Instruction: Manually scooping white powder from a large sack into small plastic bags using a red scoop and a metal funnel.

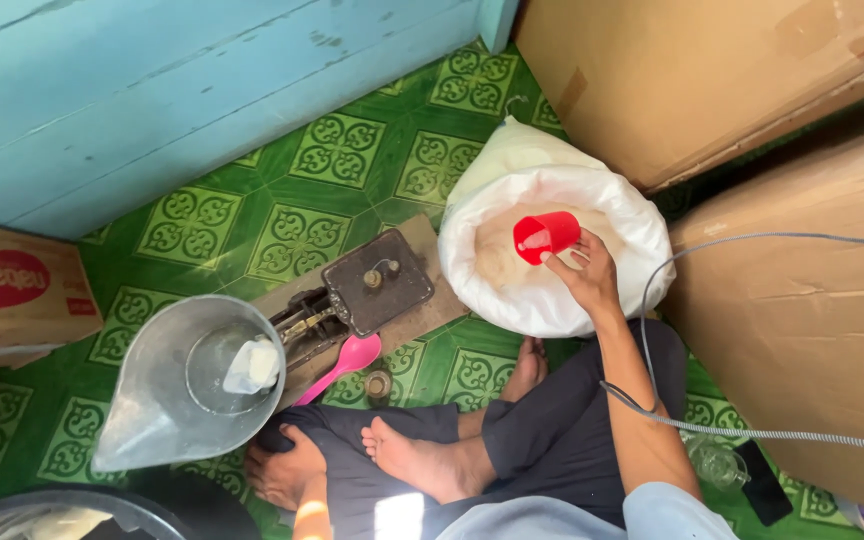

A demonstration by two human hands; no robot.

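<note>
My right hand [584,275] grips a red plastic cup [544,237], tipped on its side over the open mouth of a white sack [552,300] filled with pale grain. My left hand [284,470] rests on my knee with fingers spread, holding nothing, just below a metal scoop pan [167,400]. The pan sits on a balance scale [377,285] and holds a small white packet [252,365]. A pink plastic spoon [345,362] lies on the floor beside the scale. I sit cross-legged with bare feet.
Large cardboard boxes [782,300] stand on the right and behind the sack. A light blue wooden wall [152,100] runs along the back. A printed carton [12,290] sits at left. A grey cable [752,432] crosses my right arm. The floor is green patterned tile [332,150].
</note>
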